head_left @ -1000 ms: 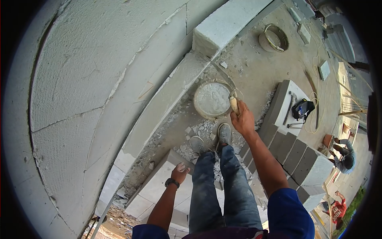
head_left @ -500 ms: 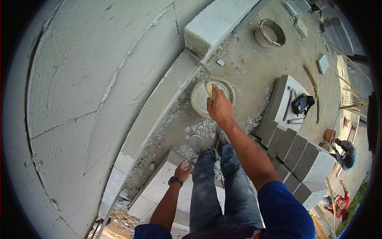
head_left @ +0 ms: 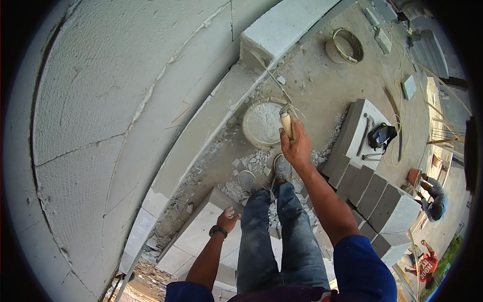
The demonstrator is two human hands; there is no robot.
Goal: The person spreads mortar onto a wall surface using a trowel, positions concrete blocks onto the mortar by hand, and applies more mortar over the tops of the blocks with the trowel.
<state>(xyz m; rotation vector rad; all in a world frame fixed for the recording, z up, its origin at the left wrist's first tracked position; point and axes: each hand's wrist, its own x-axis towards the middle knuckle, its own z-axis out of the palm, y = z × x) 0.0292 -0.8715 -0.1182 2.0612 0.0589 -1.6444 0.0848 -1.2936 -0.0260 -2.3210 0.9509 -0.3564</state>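
Note:
My right hand (head_left: 297, 146) is closed around the wooden handle of a trowel (head_left: 286, 123). The trowel's thin blade, seen nearly edge-on, reaches up to the end face of a light grey block (head_left: 279, 30) on the wall; whether it touches is hard to tell. Grey mortar coats the ledge (head_left: 201, 126) below that block. Under the trowel, on the ground, stands a round bucket (head_left: 259, 126) with pale mortar in it. My left hand (head_left: 229, 220) is empty, fingers loosely apart, above stacked blocks (head_left: 206, 221) beside my leg.
A second bucket (head_left: 344, 46) stands farther off on the ground. Tools and a black bag (head_left: 381, 135) lie on stacked blocks (head_left: 375, 196) at right. Rubble (head_left: 254, 163) surrounds my shoes. Two other people, one in grey (head_left: 436, 201), one in red (head_left: 427, 266), are at far right.
My right hand has moved right and slightly down with the trowel, drawing its blade along the block's end face. My left hand has shifted slightly, its fingers loosely apart.

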